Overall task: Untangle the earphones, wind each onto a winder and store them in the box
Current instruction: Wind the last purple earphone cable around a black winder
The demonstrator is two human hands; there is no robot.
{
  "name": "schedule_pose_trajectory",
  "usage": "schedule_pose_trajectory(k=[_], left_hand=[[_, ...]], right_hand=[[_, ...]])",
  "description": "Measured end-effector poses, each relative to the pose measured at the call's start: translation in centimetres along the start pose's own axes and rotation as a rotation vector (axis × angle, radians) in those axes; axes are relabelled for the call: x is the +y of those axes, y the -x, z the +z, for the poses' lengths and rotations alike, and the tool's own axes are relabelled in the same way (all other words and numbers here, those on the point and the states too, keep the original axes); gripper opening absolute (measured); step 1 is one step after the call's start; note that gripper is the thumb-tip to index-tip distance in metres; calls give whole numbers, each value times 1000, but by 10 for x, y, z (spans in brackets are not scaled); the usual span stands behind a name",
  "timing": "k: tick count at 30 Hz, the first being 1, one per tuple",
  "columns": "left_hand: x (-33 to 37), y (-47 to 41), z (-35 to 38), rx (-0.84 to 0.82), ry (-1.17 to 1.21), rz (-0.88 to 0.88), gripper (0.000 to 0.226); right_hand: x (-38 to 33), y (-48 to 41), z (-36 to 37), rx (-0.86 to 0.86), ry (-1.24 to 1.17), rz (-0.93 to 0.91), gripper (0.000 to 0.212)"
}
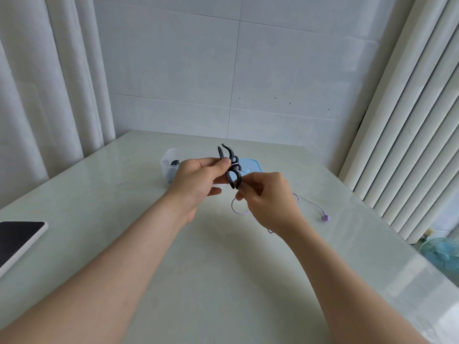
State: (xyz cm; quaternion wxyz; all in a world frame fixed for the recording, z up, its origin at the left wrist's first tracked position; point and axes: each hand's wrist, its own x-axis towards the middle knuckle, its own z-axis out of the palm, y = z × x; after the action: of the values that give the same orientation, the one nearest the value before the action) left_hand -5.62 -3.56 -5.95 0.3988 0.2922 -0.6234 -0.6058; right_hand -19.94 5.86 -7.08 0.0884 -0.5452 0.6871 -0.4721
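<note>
Midair above the middle of the tabletop (99, 199), a dark winder (230, 167) with curved prongs carries a few turns of lilac earphone cable (238, 211). The left hand (198, 180) pinches its upper part between thumb and fingers; the right hand (269, 202) pinches the cable just below it. Loose cable trails to a purple earbud (325, 218) lying toward the right edge. Behind the hands sit a clear box (167, 162) and its blue lid (253, 167). A tablet (17, 238) rests at the left edge. No writing is legible.

Table (198, 281) near the person lies open; box (167, 162) stands beyond.
</note>
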Motion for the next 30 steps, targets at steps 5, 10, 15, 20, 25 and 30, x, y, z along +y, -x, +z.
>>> schedule_pose_trajectory(k=[5,10,15,20,25,30], left_hand=[[0,-3,-2,123,67,-40,21],[-6,-2,1,180,54,19,16],[-12,1,6,100,-100,51,11],[-13,-2,9,-46,3,-83,26],[-17,-7,8,-100,139,-83,34],[-17,-3,5,-153,19,24,35]], right_hand=[[-5,6,3,-111,4,-31,19],[-16,10,-1,-143,-124,-57,19],[-23,10,-5,-45,-326,-62,23],[-20,4,-12,47,-455,32,27],[-18,3,-11,9,-523,96,27],[-18,1,-15,16,-540,157,25]])
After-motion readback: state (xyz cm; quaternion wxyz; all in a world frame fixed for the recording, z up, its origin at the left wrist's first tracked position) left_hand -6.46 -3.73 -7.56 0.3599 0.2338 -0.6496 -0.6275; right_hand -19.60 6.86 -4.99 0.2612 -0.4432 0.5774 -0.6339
